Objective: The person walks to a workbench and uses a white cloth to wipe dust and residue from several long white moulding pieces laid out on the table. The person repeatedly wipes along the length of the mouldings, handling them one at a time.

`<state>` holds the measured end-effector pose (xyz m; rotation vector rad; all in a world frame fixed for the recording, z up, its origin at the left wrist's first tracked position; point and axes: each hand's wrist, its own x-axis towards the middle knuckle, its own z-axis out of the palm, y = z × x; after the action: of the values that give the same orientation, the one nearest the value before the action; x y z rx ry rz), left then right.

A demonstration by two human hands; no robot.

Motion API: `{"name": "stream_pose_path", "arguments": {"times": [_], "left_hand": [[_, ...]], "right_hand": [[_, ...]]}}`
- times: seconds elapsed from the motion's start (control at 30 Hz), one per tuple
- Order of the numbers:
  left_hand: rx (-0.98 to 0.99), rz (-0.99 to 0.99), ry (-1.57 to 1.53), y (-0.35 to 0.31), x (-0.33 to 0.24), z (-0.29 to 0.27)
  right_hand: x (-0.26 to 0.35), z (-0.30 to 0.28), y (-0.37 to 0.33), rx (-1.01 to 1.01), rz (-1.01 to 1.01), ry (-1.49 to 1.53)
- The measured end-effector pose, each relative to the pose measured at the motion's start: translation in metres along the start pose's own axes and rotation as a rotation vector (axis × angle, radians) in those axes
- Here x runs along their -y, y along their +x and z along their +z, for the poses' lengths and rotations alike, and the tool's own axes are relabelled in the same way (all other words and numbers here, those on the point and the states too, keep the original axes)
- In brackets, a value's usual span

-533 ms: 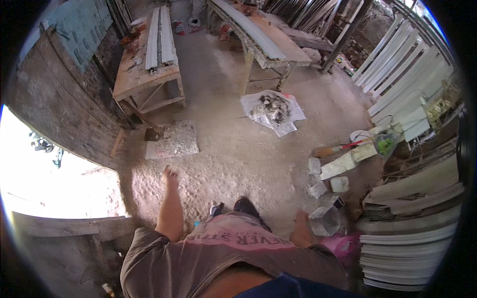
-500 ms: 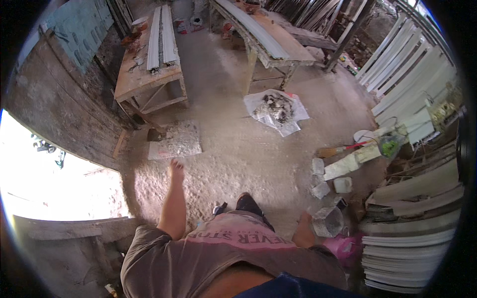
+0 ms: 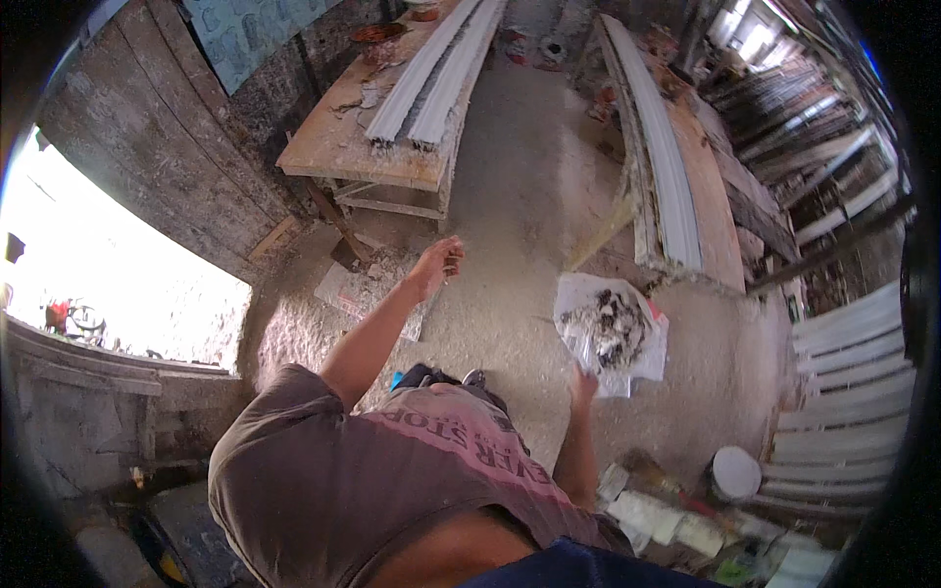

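I stand on a dusty concrete floor and look down past my brown shirt. My left hand is raised in front of me with its fingers loosely curled and nothing in it, above a flat grey slab on the floor. My right hand hangs low by my side, empty, just below a white plastic sheet heaped with grey debris.
A wooden workbench carrying long white moulded strips stands ahead on the left. A second long bench with a white moulding runs on the right. Stacked white mouldings line the right side, and white tubs sit near my feet. A rough plank wall with a bright opening lies at the left.
The view has turned and moved toward the benches. My left arm has swung up and forward, and my right hand now hangs close to the debris sheet.
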<state>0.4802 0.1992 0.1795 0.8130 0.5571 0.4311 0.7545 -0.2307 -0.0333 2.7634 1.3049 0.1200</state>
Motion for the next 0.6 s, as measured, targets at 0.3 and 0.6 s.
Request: {"name": "stream_pose_path", "arguments": {"times": [0.3,0.6], "left_hand": [[-0.155,0.091,-0.500,0.125,-0.110,0.003],[-0.887,0.450,-0.245,0.277,-0.235,-0.301]], "right_hand": [[0.334,-0.292,0.383,-0.068,-0.782,0.790],[0.294,-0.167,0.672,0.040,-0.490,0.412]]}}
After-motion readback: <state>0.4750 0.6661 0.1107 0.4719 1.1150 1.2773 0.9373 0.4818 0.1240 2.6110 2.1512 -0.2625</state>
